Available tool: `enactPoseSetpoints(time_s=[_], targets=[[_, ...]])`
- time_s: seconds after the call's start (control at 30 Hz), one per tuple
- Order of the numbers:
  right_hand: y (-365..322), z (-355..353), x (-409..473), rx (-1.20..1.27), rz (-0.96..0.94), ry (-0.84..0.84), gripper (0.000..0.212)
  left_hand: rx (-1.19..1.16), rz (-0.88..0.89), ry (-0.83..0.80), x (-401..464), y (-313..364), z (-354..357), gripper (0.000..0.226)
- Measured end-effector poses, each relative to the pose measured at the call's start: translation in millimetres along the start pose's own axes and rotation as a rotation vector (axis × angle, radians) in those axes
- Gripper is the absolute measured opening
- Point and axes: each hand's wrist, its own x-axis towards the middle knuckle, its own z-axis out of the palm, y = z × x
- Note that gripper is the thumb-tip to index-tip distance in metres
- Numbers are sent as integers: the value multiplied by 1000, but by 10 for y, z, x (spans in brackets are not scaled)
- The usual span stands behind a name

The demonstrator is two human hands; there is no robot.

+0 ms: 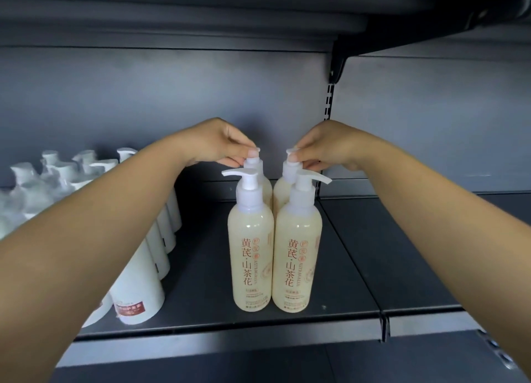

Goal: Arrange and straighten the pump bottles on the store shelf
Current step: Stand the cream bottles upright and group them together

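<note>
Two cream pump bottles with orange lettering stand upright side by side at the shelf front: the front left bottle [250, 256] has its spout pointing left, the front right bottle [297, 259] has its spout pointing right. Directly behind them stand two more, the rear left bottle [265, 185] and the rear right bottle [281, 187], mostly hidden. My left hand [221, 144] pinches the pump head of the rear left bottle. My right hand [321, 147] pinches the pump head of the rear right bottle.
Rows of white pump bottles [138, 282] fill the left of the dark shelf [201, 267], partly under my left forearm. A slotted upright [327, 106] and bracket divide this bay from the right bay [402, 253]. Another shelf hangs overhead.
</note>
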Motion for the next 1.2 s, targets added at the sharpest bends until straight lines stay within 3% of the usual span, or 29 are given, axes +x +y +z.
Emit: enactPoseSetpoints(time_s=[0.23,0.67,0.87,1.2], targets=[[16,-123,-38,67,3,-171,25,-74,-2,-5,-39,0,27,8],[-25,-137,-62,45,-56,-308,18,-57,-46,4,-101,25,10,7],[-78,-100,-36,-59,-88,-240,11,-55,-54,20,-136,33,34,7],[-97,-50,-49,-157,-122,-113,25,4,-55,-2,-196,63,-5,7]])
